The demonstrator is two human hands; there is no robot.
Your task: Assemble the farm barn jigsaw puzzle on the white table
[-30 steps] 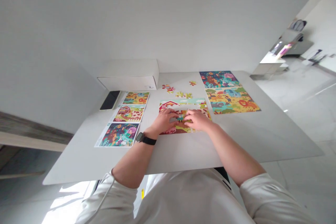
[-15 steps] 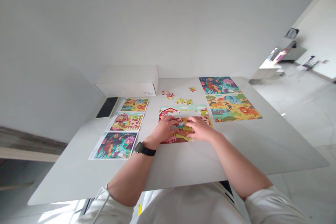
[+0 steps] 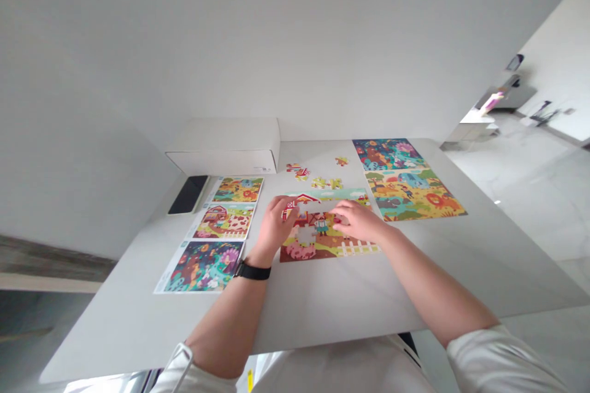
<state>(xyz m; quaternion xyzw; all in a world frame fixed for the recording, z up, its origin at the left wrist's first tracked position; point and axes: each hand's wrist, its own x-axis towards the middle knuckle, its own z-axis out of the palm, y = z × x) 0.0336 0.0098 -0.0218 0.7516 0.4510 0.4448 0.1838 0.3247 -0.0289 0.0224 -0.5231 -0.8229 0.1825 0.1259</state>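
A partly built farm puzzle (image 3: 322, 242) with a red barn and a white fence lies on the white table (image 3: 322, 295) in front of me. My left hand (image 3: 273, 224), with a black watch on its wrist, is curled over the puzzle's upper left corner, thumb and fingers pinched on a red barn piece. Lying on the puzzle's upper middle, my right hand (image 3: 358, 221) has its fingers stretched flat on the pieces. A pale gap shows in the puzzle between my hands. Several loose pieces (image 3: 326, 183) lie just beyond the puzzle.
Two finished puzzles (image 3: 410, 187) lie at the right. A printed sheet with three pictures (image 3: 216, 230) lies at the left, a black phone (image 3: 188, 194) beyond it. A white box (image 3: 225, 146) stands against the wall. More loose pieces (image 3: 298, 170) lie near the box.
Both hands have moved from the puzzle's middle up to its top part, uncovering the lower rows and the fence. The camera has tipped down a little.
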